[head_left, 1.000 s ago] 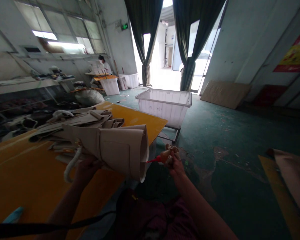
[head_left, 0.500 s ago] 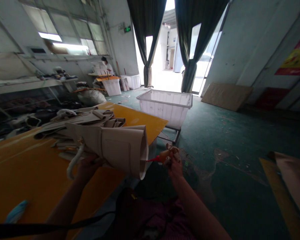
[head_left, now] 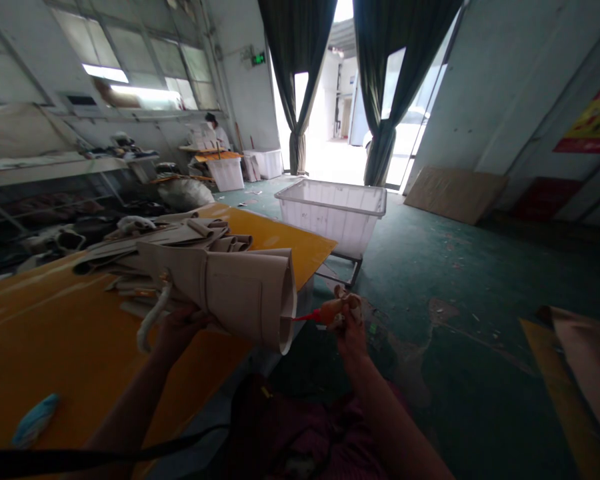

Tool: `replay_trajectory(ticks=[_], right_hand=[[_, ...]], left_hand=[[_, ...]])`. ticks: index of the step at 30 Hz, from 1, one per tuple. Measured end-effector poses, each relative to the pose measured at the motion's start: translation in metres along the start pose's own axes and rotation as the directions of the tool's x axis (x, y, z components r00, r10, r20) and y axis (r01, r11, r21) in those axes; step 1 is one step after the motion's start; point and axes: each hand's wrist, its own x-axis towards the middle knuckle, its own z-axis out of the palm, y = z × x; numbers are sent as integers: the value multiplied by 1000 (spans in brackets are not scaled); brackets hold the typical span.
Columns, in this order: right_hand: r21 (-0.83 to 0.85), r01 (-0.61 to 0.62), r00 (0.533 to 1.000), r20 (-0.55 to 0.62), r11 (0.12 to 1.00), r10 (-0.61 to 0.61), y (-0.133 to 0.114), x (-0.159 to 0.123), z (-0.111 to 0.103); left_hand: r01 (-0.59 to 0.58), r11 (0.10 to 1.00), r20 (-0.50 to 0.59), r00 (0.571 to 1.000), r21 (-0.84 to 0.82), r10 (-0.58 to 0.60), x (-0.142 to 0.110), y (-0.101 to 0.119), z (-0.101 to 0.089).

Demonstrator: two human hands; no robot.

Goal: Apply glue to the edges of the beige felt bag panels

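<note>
My left hand (head_left: 183,328) is closed on the underside of a beige, tube-like bag piece (head_left: 235,293). A pale rope-like handle (head_left: 155,317) hangs from that piece near my wrist, and its wide end faces right. In my right hand (head_left: 351,330) is a squeeze bottle (head_left: 333,312) with a long red nozzle, partly wrapped in something crumpled and pale. The red nozzle tip (head_left: 296,319) is at the rim of the piece's open end; whether it touches I cannot tell.
More beige pieces (head_left: 180,233) lie piled on the yellow-topped table (head_left: 290,240). A light blue object (head_left: 36,419) lies at lower left. Beyond the table's corner stands a white bin (head_left: 330,217) on a metal frame. A person (head_left: 216,132) sits at the back left.
The view has shifted slightly. Both hands keep their hold, and the nozzle stays at the rim of the bag piece with hardly any movement.
</note>
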Motion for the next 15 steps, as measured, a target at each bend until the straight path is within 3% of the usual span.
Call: replay_trajectory(ticks=[4,8,15], right_hand=[[-14,25,999,-24,1000,-26,7,-2,3],[-12,25,997,-73,1000,-26,14,-3,-9],[29,-68,997,-22,997,69,13,-11,-24]], left_hand=[[66,994,17,998,-89,-65,-1,7,-1],[90,988,-14,996,-127,-93,-1,8,1],[89,991,-21,996,-100,-92,0,-2,2]])
